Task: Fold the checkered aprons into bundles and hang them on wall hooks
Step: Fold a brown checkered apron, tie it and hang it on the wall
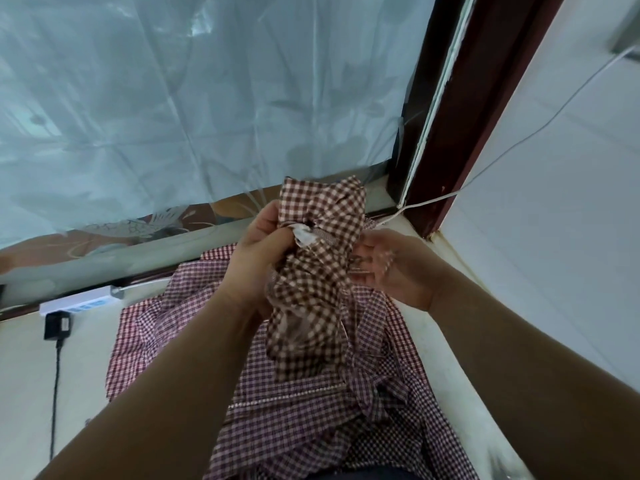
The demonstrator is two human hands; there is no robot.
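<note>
Nearest the person, red-checked aprons (304,431) lie spread on the pale ledge (27,375). Above them the brown-checked apron (311,289) is bunched into a long bundle, with its long axis running away toward the window. The left hand (258,251) grips its upper part with curled fingers. The right hand (391,268) is spread open at the bundle's right side, its fingers blurred. Beyond hangs plastic sheeting (207,98).

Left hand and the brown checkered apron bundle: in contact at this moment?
Touching. The head view shows the left hand gripping the brown checkered apron bundle near its top, fingers curled into the cloth.
</note>
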